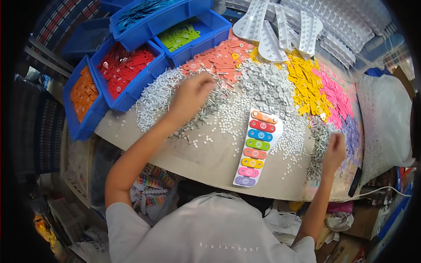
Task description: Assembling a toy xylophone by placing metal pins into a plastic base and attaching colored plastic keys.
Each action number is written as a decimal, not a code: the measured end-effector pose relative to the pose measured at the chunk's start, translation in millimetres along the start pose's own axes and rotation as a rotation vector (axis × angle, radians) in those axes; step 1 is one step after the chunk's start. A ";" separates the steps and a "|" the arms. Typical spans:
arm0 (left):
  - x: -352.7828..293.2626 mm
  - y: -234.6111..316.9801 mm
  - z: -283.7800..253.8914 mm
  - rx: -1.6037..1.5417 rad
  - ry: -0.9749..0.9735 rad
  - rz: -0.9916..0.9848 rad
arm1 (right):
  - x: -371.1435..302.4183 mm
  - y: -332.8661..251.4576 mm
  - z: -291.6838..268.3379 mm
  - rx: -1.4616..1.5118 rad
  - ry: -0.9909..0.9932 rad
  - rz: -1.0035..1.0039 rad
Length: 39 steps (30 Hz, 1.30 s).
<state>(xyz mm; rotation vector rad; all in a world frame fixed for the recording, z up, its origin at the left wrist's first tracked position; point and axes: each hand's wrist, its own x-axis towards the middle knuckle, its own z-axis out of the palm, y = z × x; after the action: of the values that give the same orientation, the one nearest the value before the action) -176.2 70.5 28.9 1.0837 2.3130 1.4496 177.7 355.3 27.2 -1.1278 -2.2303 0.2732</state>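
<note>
A white paddle-shaped board (276, 131) lies on the table in front of me, with a column of coloured, numbered bars (255, 153) fixed along it. To its upper left, my left hand (191, 97) reaches over a heap of small metal screws (195, 116), fingers drawn together. My right hand (335, 152) is at a second pile of metal screws (318, 149), its fingertips pinched. Whatever either hand has between its fingers is too small or hidden to name. Between the two hands spread grey-white washers (267, 85) and tiny white discs (289, 140).
Blue bins hold orange (84, 95), red (125, 70), green (180, 37) and blue (142, 13) pieces at the left. Salmon (221, 57), yellow (309, 83), pink (335, 94) and purple (352, 136) pieces form heaps. White boards (272, 44) stack behind; a clear bag (386, 118) stands right.
</note>
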 end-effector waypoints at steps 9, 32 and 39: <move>5.1 -88.2 -75.9 0.552 0.062 0.191 | -51.1 191.6 -29.3 -0.173 -0.125 0.135; -25.1 -9.8 -35.9 -0.281 0.135 -0.102 | -36.3 25.9 -20.1 0.651 0.025 0.374; -43.6 21.4 48.0 -0.747 -0.430 -0.474 | -40.6 -99.7 41.2 1.131 -0.690 0.411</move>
<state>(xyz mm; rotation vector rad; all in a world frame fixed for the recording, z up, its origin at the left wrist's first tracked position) -110.2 79.7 14.4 0.5094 1.3981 1.4900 105.3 265.9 20.8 -0.8345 -1.7379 2.0257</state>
